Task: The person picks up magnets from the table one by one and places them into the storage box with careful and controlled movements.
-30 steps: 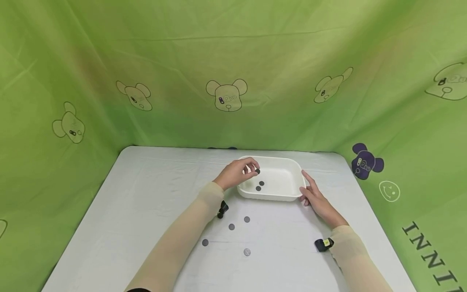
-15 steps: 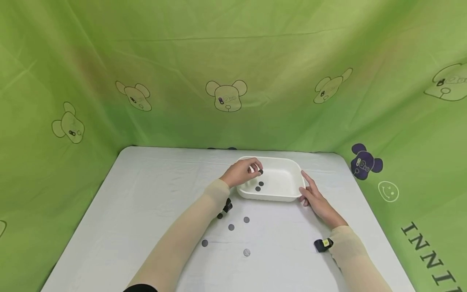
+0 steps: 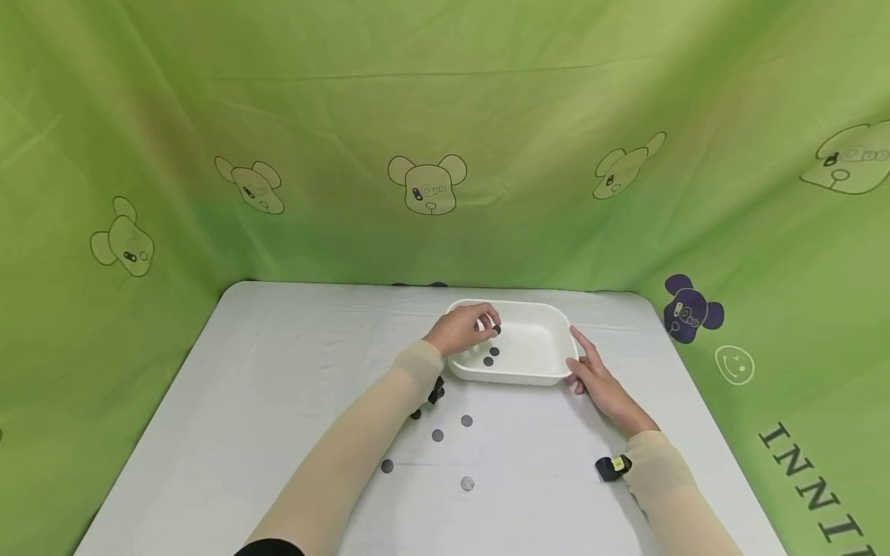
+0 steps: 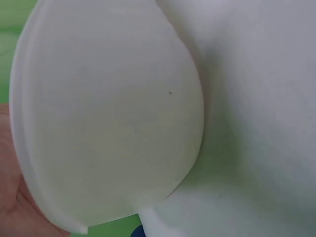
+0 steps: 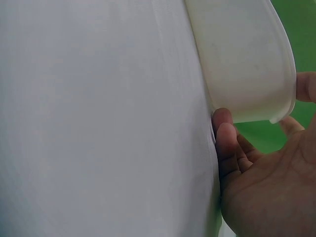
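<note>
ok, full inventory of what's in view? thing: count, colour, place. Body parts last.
Table: 1, white, below everything
Tray: 1, white, on table's far part, right of centre
Discs in tray: 2, dark grey, near its left end
Held disc: 1, dark, above tray, at left fingertips
Loose discs: 5, four dark, one lighter, on table in front of tray
Backdrop: 1, green with prints, behind and both sides
Wrist cameras: 2, black, one per wrist
Sleeves: 2, beige, both forearms
Left hand: 1, bare, pinching held disc
Right hand: 1, bare, gripping tray's right end
</note>
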Available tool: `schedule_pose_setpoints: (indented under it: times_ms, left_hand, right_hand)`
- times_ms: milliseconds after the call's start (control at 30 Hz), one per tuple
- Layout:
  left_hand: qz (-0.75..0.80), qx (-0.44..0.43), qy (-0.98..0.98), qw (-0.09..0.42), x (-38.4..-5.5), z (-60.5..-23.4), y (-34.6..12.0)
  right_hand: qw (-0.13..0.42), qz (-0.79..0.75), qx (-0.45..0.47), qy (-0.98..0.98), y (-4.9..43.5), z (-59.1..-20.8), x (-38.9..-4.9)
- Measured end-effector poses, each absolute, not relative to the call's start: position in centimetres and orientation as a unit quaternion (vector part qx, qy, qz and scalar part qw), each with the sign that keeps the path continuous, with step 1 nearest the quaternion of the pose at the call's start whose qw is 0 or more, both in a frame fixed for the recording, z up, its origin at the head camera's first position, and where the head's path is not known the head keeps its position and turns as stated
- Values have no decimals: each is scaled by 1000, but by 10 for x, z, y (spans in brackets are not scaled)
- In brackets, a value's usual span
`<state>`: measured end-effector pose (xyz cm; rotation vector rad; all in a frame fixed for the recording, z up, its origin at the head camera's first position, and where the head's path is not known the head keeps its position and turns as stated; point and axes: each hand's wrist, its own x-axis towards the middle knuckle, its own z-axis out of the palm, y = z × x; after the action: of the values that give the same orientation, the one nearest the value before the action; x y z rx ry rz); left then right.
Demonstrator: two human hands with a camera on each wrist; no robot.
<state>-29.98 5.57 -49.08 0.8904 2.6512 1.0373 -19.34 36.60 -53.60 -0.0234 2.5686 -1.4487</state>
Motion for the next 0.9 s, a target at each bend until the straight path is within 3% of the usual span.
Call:
schedule_pose_setpoints:
  times_ms: [633,900]
  left_hand:
    - [225,290,928,69,-305,-497,72]
    - [204,288,933,65,-307,-499,75]
  right_hand:
    - [96,-492,-2,866,365,-537,-193]
    - [96,-513,-9,853,353,-514,-183]
